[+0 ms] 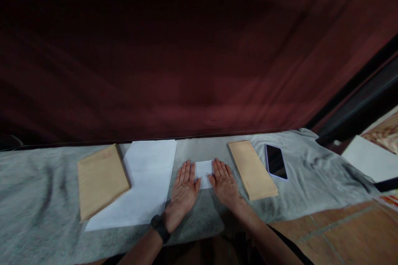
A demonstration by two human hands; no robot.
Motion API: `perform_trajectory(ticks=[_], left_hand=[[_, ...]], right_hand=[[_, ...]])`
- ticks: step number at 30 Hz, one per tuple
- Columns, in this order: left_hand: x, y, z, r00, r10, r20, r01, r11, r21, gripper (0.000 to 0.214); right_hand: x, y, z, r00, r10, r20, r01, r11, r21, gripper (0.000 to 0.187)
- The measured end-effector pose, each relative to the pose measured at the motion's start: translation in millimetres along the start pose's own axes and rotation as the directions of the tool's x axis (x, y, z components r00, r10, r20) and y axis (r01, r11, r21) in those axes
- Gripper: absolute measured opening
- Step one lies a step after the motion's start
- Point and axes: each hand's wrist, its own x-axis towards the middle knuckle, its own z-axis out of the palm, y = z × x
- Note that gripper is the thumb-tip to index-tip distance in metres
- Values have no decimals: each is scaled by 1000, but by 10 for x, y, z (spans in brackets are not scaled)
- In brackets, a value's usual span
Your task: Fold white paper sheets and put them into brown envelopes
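My left hand [183, 192] and my right hand [224, 184] both lie flat, fingers stretched out, on a grey cloth [37, 190]. Between them, partly under their fingertips, is a small folded white paper [203, 170]. A dark band sits on my left wrist. A sheet of white paper [146, 182] lies just left of my left hand. A long brown envelope [251, 169] lies just right of my right hand.
A wider brown envelope [100, 180] overlaps the white sheet at the left. A dark phone [275, 161] lies face up right of the long envelope. A dark red curtain [186, 58] hangs behind. A white sheet [368, 159] is at the far right; tiled floor [342, 232] shows lower right.
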Motion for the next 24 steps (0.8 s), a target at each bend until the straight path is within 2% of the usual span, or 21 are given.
perform_trajectory(ticks=[6,11,13,18,21,24], left_hand=[[-65,-21,-83,1000,-19,13,19,1000,-4,61],[-100,-11,-160,1000,-19,19,19,1000,-19,60],[-100,-6,-168,999,-26,19,27,999,-20,59],[-87,19,-246,1000,-28,6,28,999,-18,59],[-126,69,-337,1000,24,1,-24,999,-42,58],[-221,121,-387,990,132,44,-127,987,-102,58]], right_hand=[[-64,117,22,1000,3,22,-3,1000,-15,57],[-114,115,-47,999,-10,-53,11,1000,18,57],[-153,48,-108,997,-53,-64,56,998,38,57],[-323,-142,-201,972,-234,-10,234,966,108,53],[-390,-146,-205,976,-220,2,218,969,117,53],[-397,-79,-208,982,-186,27,182,977,114,57]])
